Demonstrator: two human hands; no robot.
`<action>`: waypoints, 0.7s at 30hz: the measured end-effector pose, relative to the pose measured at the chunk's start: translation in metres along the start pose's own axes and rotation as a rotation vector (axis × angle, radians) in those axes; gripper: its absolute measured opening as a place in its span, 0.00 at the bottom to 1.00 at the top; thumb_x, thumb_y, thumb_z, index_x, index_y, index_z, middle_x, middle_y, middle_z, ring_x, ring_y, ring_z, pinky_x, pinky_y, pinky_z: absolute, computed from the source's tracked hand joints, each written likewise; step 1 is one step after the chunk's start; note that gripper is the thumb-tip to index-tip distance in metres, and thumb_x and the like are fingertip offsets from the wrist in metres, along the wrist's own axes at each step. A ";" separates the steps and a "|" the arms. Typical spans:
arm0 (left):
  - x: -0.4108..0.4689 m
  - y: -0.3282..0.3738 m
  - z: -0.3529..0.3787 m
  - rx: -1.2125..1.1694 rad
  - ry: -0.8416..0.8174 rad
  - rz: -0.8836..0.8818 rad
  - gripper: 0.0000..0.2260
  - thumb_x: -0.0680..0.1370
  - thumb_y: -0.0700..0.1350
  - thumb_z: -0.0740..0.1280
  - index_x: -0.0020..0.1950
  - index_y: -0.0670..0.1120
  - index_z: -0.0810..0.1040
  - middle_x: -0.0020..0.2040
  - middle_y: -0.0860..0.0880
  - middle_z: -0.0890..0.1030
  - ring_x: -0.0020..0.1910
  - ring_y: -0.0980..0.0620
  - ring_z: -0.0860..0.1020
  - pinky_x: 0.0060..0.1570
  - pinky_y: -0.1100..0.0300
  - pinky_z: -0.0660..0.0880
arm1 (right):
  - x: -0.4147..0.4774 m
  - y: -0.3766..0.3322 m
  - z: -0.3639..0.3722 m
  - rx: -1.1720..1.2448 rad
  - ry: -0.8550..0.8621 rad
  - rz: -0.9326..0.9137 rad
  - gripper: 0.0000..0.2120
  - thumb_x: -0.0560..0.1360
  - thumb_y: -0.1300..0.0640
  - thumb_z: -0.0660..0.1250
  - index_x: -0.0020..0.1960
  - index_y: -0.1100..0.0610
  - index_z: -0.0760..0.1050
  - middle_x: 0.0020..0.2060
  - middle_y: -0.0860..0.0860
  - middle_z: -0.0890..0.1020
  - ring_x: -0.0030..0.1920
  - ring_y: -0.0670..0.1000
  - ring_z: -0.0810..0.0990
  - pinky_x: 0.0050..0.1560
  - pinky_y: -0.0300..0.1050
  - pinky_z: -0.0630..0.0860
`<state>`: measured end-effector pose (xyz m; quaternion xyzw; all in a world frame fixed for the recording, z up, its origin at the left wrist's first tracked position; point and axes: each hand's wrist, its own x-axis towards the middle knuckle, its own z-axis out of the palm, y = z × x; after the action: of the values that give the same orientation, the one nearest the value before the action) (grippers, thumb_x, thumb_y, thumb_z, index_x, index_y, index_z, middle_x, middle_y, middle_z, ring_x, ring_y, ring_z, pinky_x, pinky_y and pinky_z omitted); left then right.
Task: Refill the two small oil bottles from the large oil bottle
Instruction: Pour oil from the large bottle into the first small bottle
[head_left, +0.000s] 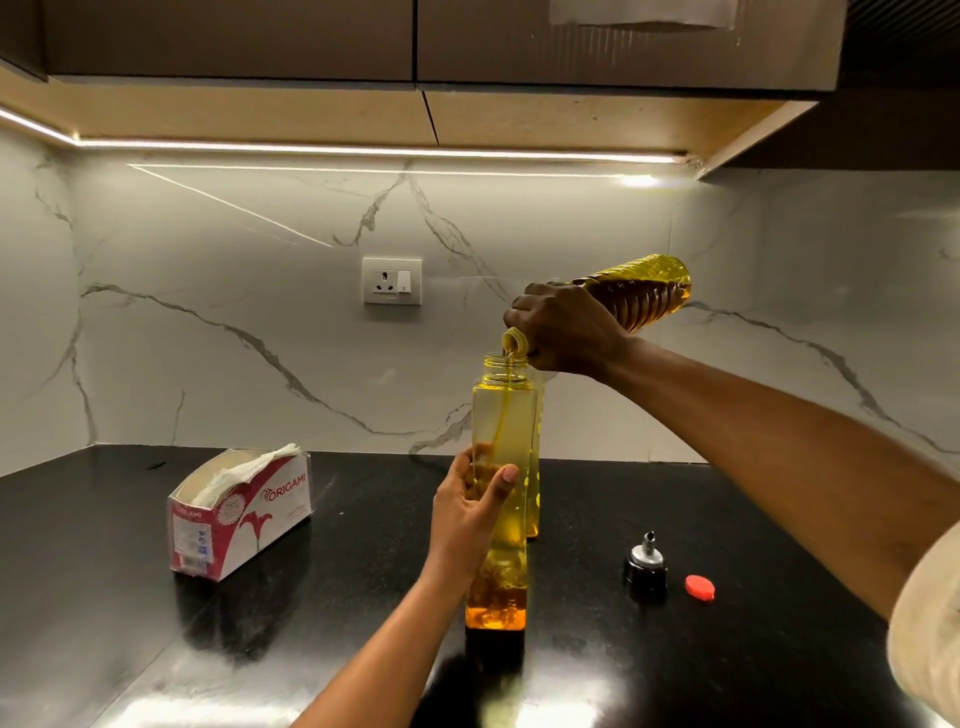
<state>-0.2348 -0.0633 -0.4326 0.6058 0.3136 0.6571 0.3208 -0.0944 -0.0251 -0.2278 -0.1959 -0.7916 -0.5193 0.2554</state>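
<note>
A tall, square, clear small oil bottle (503, 415) stands uncapped on the black counter, with a little amber oil at its base. My left hand (470, 512) grips its middle. My right hand (563, 330) holds the large oil bottle (641, 293) by the neck, tipped mouth-down over the small bottle's opening. A thin stream of yellow oil runs into it. A second small bottle (535, 483) stands right behind the first, mostly hidden.
A black-and-metal pourer cap (645, 564) and a red cap (700, 587) lie on the counter (753, 649) to the right. A pink and white tissue box (241, 514) stands at the left. A wall socket (392, 280) is on the marble backsplash.
</note>
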 end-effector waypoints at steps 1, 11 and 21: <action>0.000 0.000 0.000 -0.001 0.001 -0.002 0.38 0.60 0.74 0.69 0.60 0.52 0.73 0.51 0.50 0.82 0.50 0.52 0.83 0.48 0.59 0.80 | 0.000 0.000 0.000 0.004 0.001 0.002 0.07 0.67 0.57 0.74 0.38 0.60 0.79 0.32 0.53 0.81 0.34 0.55 0.80 0.33 0.44 0.77; 0.001 -0.001 0.000 -0.001 0.008 -0.010 0.37 0.60 0.74 0.69 0.60 0.52 0.73 0.51 0.51 0.82 0.51 0.51 0.83 0.49 0.58 0.80 | 0.000 0.001 0.000 -0.006 0.004 -0.015 0.07 0.67 0.56 0.75 0.38 0.59 0.80 0.32 0.53 0.81 0.34 0.54 0.81 0.33 0.43 0.76; 0.001 -0.001 0.000 0.018 0.014 -0.009 0.40 0.60 0.75 0.68 0.62 0.49 0.73 0.53 0.51 0.82 0.52 0.52 0.82 0.49 0.58 0.80 | 0.000 0.002 0.000 -0.017 0.004 -0.024 0.07 0.68 0.55 0.73 0.39 0.59 0.80 0.33 0.53 0.82 0.35 0.54 0.81 0.35 0.43 0.77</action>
<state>-0.2346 -0.0621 -0.4333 0.6026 0.3244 0.6570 0.3163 -0.0937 -0.0243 -0.2264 -0.1874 -0.7892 -0.5293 0.2489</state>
